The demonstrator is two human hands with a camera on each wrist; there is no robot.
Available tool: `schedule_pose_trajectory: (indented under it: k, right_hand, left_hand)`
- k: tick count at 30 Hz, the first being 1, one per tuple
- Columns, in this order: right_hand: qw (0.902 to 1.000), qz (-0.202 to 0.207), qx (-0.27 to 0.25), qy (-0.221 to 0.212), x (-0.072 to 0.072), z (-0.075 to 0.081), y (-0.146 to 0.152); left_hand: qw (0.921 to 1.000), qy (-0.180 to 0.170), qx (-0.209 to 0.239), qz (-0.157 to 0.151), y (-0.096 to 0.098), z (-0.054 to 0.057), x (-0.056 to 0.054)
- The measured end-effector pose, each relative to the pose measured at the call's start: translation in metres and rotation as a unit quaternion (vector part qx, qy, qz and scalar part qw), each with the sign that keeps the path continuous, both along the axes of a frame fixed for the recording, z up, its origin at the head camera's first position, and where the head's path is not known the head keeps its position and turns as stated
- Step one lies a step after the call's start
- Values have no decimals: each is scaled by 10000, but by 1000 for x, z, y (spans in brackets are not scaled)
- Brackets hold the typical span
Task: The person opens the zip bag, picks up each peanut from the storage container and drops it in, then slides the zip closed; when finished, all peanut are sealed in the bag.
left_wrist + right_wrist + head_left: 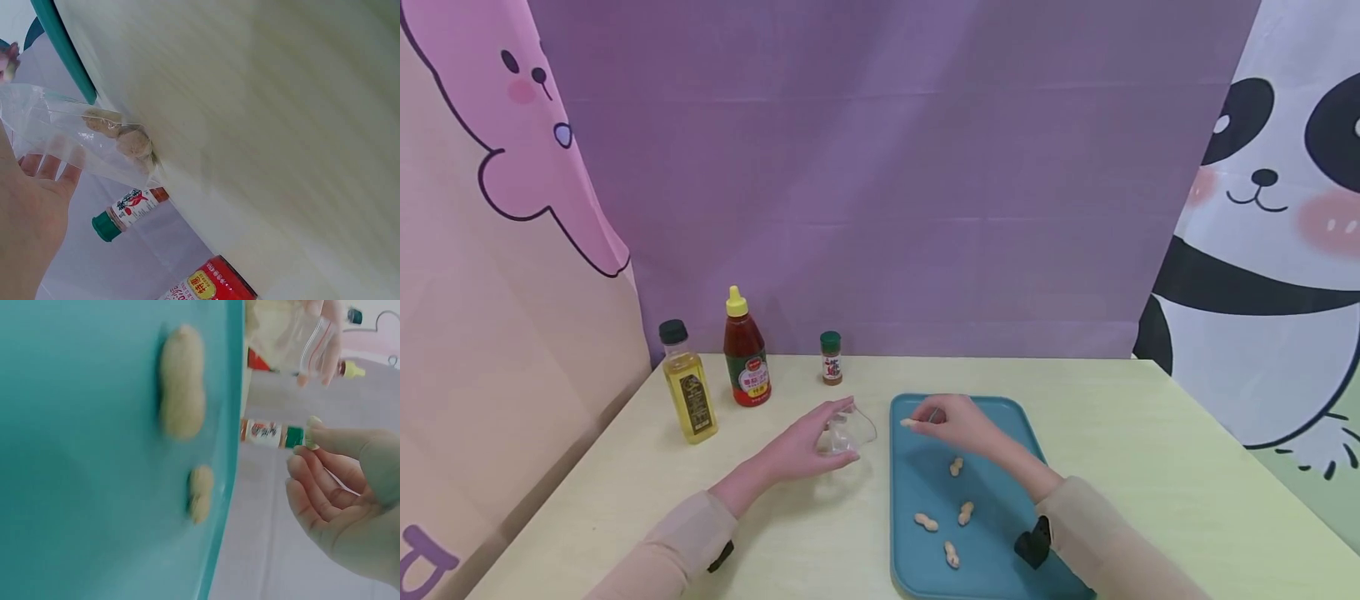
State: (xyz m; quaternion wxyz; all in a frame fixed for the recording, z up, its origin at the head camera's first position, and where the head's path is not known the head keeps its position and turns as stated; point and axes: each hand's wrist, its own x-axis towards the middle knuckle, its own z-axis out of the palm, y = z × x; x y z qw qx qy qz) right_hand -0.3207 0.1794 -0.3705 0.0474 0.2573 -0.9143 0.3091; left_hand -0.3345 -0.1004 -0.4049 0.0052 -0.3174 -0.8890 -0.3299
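Observation:
Over the far left part of the blue tray (916, 479), my right hand (957, 423) pinches a peanut (909, 422) between thumb and fingertips. Left of the tray, my left hand (816, 442) holds a clear zip bag (850, 433) upright with thumb and fingers around it. Peanuts (133, 144) lie at the bottom of that bag in the left wrist view. Several unshelled peanuts (926, 522) are spread over the tray below my right hand. The pinched peanut (312, 432) is partly covered by the thumb in the right wrist view.
Behind my left hand stand an oil bottle (691, 396), a red ketchup bottle (747, 358) with a yellow cap, and a small green-capped spice jar (831, 358). A purple cloth (887, 183) hangs along the back edge of the pale table (1150, 467).

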Motion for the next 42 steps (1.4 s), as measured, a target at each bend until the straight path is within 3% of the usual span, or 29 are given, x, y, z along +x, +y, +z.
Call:
schedule_pose_trajectory:
  k: [7, 18, 42]
  right_hand:
    - [9995, 23, -229, 226, 3, 7, -28]
    - [9967, 558, -410, 419, 5, 10, -53]
    - [9971, 423, -445, 458, 2, 5, -53]
  left_hand:
    - [10000, -80, 17, 12, -1, 0, 1]
    - [10000, -8, 86, 12, 0, 3, 3]
    - [9999, -98, 17, 42, 1, 6, 5]
